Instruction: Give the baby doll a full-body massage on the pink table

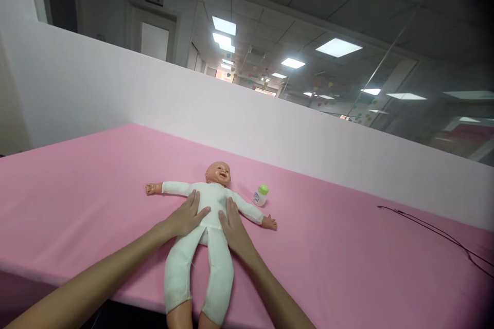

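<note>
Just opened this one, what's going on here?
A person has both bare hands on a baby doll lying face up on a pink-covered table. The left hand and the right hand rest on opposite sides of its torso, neither closed in a grip. A small green-capped bottle stands near one outstretched doll arm.

Pink cover (328,247), green-lidded white bottle (261,196)

Bare pink cloth (332,247) spreads wide to the right of the right hand (233,226), out to a thin black cable (428,226). Ahead of that hand, a small clear bottle with a green cap (261,196) stands in the way; beyond it rises a white wall (270,128).
</note>
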`<state>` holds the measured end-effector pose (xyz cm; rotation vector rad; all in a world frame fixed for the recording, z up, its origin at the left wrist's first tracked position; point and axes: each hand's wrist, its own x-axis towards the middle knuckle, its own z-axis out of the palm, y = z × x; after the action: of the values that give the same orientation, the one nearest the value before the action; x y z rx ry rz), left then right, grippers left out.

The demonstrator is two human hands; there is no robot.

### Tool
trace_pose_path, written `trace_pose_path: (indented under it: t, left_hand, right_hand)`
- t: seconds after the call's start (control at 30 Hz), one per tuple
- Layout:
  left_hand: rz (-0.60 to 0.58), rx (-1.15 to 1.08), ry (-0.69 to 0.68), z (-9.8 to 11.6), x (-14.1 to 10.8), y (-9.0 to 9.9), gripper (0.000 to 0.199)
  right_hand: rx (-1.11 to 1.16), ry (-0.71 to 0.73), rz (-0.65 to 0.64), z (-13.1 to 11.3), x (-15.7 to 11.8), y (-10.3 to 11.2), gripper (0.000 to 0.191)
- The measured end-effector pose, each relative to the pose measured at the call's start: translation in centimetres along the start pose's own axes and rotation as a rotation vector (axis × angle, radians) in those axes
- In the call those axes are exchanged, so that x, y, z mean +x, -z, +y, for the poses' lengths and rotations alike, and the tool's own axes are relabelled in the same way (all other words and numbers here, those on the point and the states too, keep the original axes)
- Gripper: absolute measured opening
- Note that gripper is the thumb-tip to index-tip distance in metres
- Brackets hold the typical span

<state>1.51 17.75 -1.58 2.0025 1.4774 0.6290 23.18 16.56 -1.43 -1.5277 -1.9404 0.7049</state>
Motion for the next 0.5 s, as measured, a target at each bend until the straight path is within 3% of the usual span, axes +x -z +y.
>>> trace_pose_path:
  t: [0.13, 0.23, 0.4, 0.5]
  left_hand:
    - [0.015, 0.079, -0.183, 2.3, -1.6, -1.2, 0.093]
    - [0.041, 0.124, -0.283, 3.8, -0.8, -2.1, 0.085]
    - [0.038, 0.100, -0.241, 3.2, 1.9, -1.4, 0.078]
    - [0.057, 0.069, -0.173, 2.2, 2.1, -0.4, 0.084]
  right_hand:
    - [-0.081, 0.103, -0.089, -1.7, -1.2, 0.3, 0.077]
    - [-0.137, 0.225, -0.115, -2.3, 0.1, 0.2, 0.067]
    - [-0.153, 0.185, -0.033, -1.0, 3.0, 0.3, 0.070]
    - [-0.147, 0.144, 0.048, -0.4, 3.3, 0.3, 0.075]
